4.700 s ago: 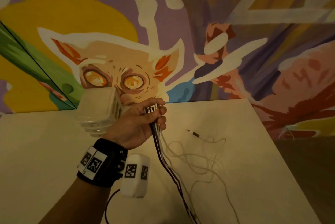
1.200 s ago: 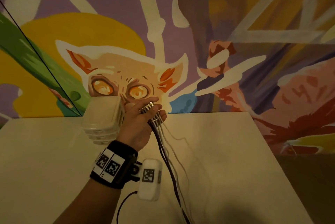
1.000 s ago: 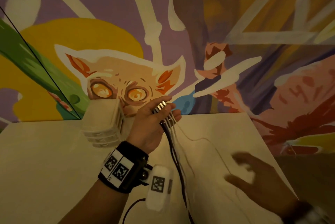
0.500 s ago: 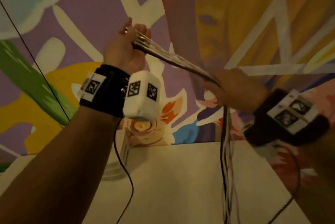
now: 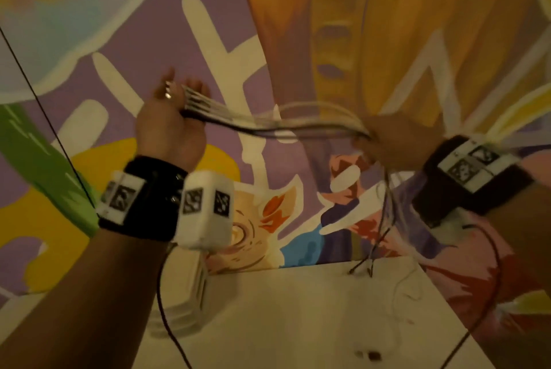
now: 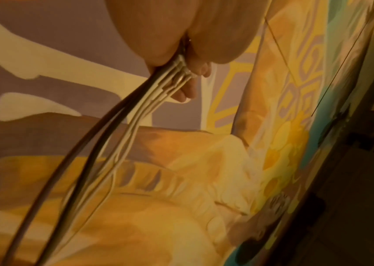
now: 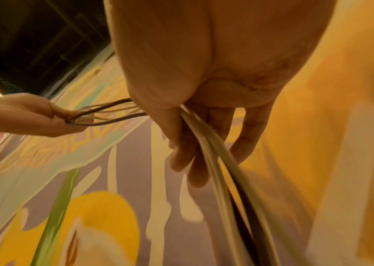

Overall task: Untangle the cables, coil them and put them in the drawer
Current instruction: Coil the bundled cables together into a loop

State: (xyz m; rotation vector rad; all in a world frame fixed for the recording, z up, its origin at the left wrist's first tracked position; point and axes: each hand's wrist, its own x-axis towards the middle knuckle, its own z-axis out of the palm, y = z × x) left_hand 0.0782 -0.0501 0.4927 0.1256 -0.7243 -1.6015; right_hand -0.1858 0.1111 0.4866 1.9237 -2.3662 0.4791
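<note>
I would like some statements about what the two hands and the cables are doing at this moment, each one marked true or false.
1. The left hand holds the connector ends of the cables. True.
2. The right hand rests flat on the table. False: it is raised in the air and grips the cables further along.
3. The bundle holds both white and dark cables. True.
4. The free ends of the cables hang below the right hand towards the table. True.
5. The cables are already coiled in the drawer unit. False: they stretch loose between the two hands, not coiled.
</note>
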